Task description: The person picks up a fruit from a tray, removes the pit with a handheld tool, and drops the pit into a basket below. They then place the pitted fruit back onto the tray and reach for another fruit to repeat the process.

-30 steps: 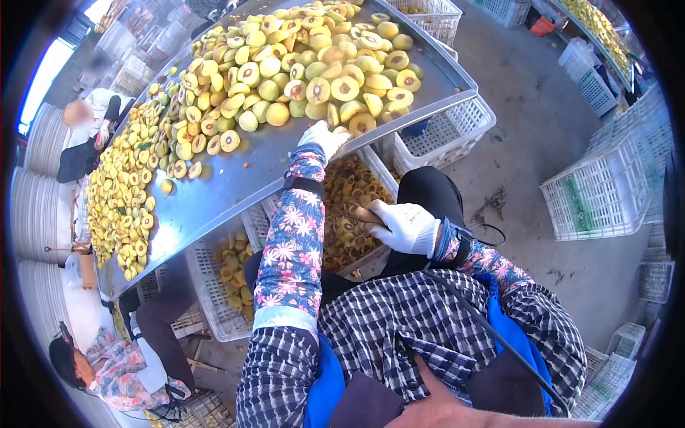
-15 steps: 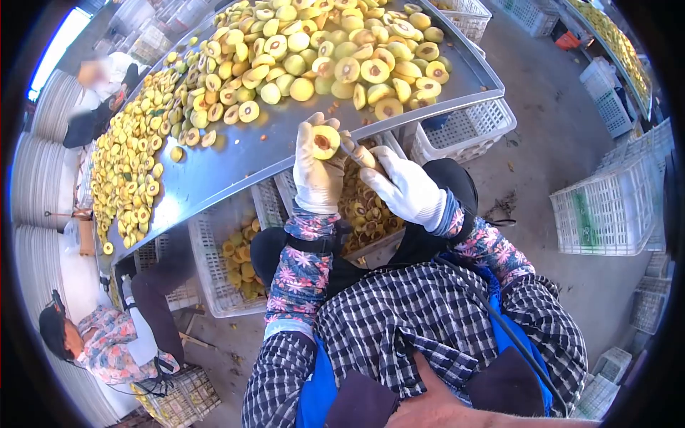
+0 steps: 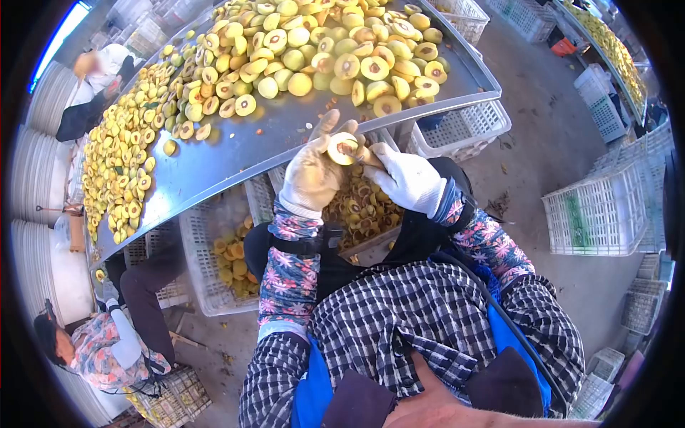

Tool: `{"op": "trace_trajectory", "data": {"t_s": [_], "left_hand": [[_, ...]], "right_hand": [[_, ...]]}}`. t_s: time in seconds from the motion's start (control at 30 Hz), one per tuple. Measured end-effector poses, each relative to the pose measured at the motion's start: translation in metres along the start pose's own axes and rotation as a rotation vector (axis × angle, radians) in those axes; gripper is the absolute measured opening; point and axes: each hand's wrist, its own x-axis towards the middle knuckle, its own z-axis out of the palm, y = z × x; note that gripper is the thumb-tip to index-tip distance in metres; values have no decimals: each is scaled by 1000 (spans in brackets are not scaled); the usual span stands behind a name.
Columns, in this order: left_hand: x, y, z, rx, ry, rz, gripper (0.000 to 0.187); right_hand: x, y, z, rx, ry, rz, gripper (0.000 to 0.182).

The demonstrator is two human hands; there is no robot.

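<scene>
Head view: peach half (image 3: 344, 148) sits at the fingertips of the left hand (image 3: 312, 175), just below the near edge of the steel table (image 3: 235, 153) and above a crate of pits and scraps (image 3: 362, 207). Its cut face points up toward the camera, with the dark pit hollow showing in the middle; the round shape gives no clear long axis. The left hand's gloved fingers curl narrowly around the half, holding it from the left and below, thumb raised beside it. The right hand (image 3: 408, 178), also in a white glove, is closed around a small tool whose tip meets the fruit's right edge; the tool itself is mostly hidden. Halved peaches (image 3: 335, 57) cover the table behind. Another person (image 3: 100, 349) sits at lower left, by a white crate (image 3: 214, 264) holding fruit.
</scene>
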Motion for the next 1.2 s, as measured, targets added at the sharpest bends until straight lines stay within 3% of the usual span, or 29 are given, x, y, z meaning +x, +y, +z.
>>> {"op": "trace_trajectory", "data": {"t_s": [0.17, 0.23, 0.3, 0.4, 0.47, 0.57, 0.6, 0.7, 0.8, 0.87, 1.0, 1.07, 1.2], "left_hand": [[-8, 2, 2, -244, 45, 2, 63], [-6, -7, 9, -185, 39, 215, 66], [-6, -10, 16, -159, 83, 245, 69], [-5, -11, 20, -174, -7, 237, 57], [-4, -10, 23, -206, 155, 205, 37], [1, -13, 19, -137, 246, 220, 38], [1, -15, 32, -68, 347, 252, 36], [-1, -18, 35, -77, 398, 286, 33], [-3, -18, 34, -62, 430, 258, 33], [-4, -19, 36, -19, 457, 266, 34], [-8, -25, 45, 106, 518, 326, 37], [-8, -29, 50, 163, 503, 384, 38], [-7, -29, 46, 217, 412, 439, 39]], "right_hand": [[-6, -8, 1, 88, 52, 4, 28], [-6, -13, 2, 138, 36, 41, 29], [-6, -15, 3, 135, 14, 48, 31], [-6, -14, 9, 118, 105, -1, 30], [-8, -16, 9, 77, 109, -39, 30], [-9, -16, 10, -38, 175, -135, 29], [-9, -16, 10, -38, 173, -138, 29], [-9, -17, 9, -74, 124, -115, 30], [-9, -17, 11, -138, 274, -266, 29], [-11, -15, 12, -163, 94, -185, 29], [-13, -15, 14, -93, 92, -209, 29], [-11, -18, 14, 204, -160, 75, 30], [-7, -16, 7, 451, -209, 94, 32]]}}
